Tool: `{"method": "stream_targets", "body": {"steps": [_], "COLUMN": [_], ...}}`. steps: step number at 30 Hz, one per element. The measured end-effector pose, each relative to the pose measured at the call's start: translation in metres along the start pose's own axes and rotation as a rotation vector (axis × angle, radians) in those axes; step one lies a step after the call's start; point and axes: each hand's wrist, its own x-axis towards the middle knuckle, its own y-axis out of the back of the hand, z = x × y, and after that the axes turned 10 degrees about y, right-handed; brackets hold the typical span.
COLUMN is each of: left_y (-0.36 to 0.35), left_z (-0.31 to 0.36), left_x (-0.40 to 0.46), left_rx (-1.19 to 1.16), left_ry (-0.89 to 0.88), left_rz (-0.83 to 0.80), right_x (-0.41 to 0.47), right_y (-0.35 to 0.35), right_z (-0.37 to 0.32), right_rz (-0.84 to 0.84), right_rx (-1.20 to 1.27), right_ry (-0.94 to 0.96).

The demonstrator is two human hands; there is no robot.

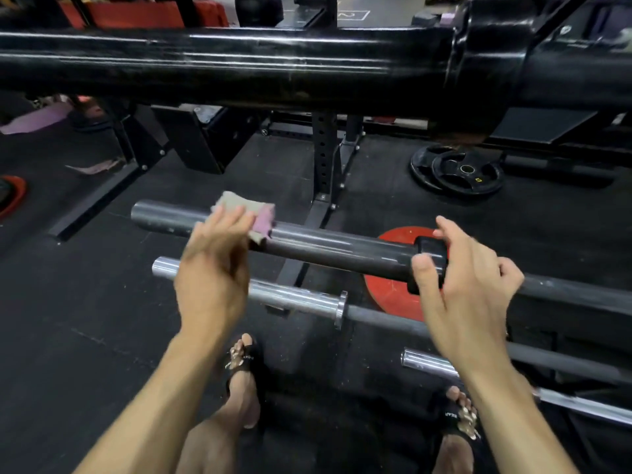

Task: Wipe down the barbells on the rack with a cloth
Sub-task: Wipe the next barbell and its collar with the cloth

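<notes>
A dark grey barbell (328, 246) lies across the rack at mid-frame, its sleeve end pointing left. My left hand (212, 265) presses a folded grey-and-pink cloth (253, 210) flat onto that sleeve, fingers straight. My right hand (468, 285) is at the bar's black collar (429, 249), thumb on its front and fingers curled over the top. Below it rest a chrome-sleeved barbell (290, 297) and a lower chrome barbell (427, 362). A thick black barbell (239, 63) spans the top of the view.
A red weight plate (390, 302) lies on the black rubber floor under the bars, and black plates (465, 172) lie at the back right. A perforated rack upright (323, 155) stands behind. My sandalled feet (242, 378) are below the bars.
</notes>
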Motion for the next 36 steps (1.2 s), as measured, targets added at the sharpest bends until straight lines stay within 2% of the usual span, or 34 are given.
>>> {"method": "stream_targets", "body": {"steps": [2,4,9,13,15,18,20,23,27,29,31,36], "left_y": [0.003,-0.001,-0.027,-0.027,-0.015,0.002,0.003,-0.008,-0.028,-0.031,-0.029,-0.013], "left_z": [0.011,0.029,0.074,0.056,0.04,0.01,0.0,0.015,0.056,0.058,0.055,0.047], "left_x": [0.006,0.004,-0.042,-0.036,-0.02,-0.003,-0.002,-0.005,-0.034,-0.041,-0.035,-0.011], "left_rx": [0.033,-0.006,-0.092,-0.067,-0.038,-0.151,-0.181,-0.217,-0.228,-0.245,-0.165,-0.045], "left_ry": [0.092,0.11,-0.2,-0.328,-0.216,0.071,0.132,0.169,-0.031,-0.14,-0.218,-0.258], "left_rz": [0.02,0.044,-0.098,-0.167,-0.132,-0.037,0.0,0.045,-0.067,-0.118,-0.131,-0.12], "right_x": [-0.004,-0.009,-0.005,-0.01,-0.01,-0.007,-0.004,-0.007,-0.01,-0.009,-0.009,-0.009], "right_y": [0.005,0.009,0.005,0.012,0.012,0.007,0.005,0.01,0.012,0.011,0.01,0.01], "right_z": [0.001,0.007,0.006,0.011,0.013,0.009,0.005,0.005,0.013,0.012,0.009,0.004], "right_rz": [-0.027,-0.058,-0.021,-0.075,-0.084,-0.053,-0.032,-0.1,-0.096,-0.074,-0.067,-0.128], "right_rx": [0.047,0.091,0.044,0.055,0.021,0.004,0.022,0.03,0.035,0.026,0.02,-0.058], "right_ry": [0.084,0.142,0.079,0.129,0.131,0.079,0.056,0.135,0.099,0.094,0.096,0.141]}}
